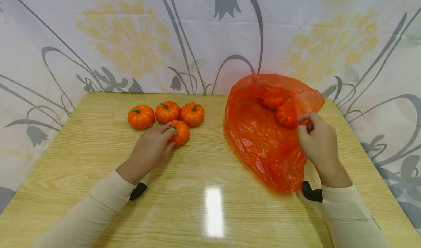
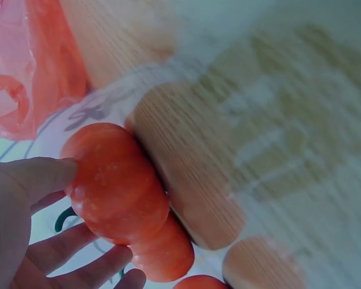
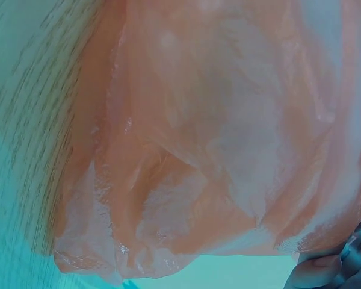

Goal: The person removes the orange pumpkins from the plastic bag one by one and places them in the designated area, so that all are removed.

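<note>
My left hand holds a small orange pumpkin with a green stem, thumb on the near side and fingers over the top. In the left wrist view, the thumb touches this pumpkin and the other fingers spread along its stem side. Behind it stand three similar pumpkins. On the right, my right hand pinches the rim of a thin orange plastic bag, whose mouth gapes. Two pumpkins lie inside the bag. The bag fills most of the right wrist view, with fingertips at its edge.
The wooden table reaches back to a wall covering printed with flowers. A bright light reflection lies on the tabletop near the front. Bare wood separates the pumpkins from the bag.
</note>
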`<state>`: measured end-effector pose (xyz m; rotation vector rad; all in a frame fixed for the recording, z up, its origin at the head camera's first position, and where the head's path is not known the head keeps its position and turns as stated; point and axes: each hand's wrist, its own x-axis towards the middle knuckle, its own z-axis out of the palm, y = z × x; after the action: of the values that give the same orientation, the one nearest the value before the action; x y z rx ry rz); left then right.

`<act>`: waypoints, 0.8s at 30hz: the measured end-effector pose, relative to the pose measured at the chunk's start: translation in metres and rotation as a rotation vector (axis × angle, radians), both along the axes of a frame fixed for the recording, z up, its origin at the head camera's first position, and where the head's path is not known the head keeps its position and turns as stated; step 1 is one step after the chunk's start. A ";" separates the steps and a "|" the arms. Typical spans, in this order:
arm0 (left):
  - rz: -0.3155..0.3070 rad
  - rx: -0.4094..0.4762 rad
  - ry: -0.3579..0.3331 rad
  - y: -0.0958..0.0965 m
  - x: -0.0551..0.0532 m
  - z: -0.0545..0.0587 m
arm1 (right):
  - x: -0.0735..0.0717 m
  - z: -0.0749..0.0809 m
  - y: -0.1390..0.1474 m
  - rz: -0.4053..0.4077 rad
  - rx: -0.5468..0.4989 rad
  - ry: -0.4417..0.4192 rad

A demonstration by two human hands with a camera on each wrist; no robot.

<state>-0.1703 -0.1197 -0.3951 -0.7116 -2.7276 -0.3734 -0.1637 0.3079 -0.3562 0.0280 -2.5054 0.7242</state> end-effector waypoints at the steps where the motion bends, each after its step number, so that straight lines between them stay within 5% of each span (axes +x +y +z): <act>1: 0.000 0.001 0.005 0.000 0.000 0.000 | 0.000 0.000 0.000 0.001 -0.001 0.000; 24: 0.047 0.057 -0.069 0.002 -0.011 0.002 | 0.000 -0.001 -0.002 0.015 0.012 -0.004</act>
<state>-0.1814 -0.1178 -0.3936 -0.6299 -2.7805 -0.4713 -0.1634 0.3061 -0.3569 0.0496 -2.5159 0.7165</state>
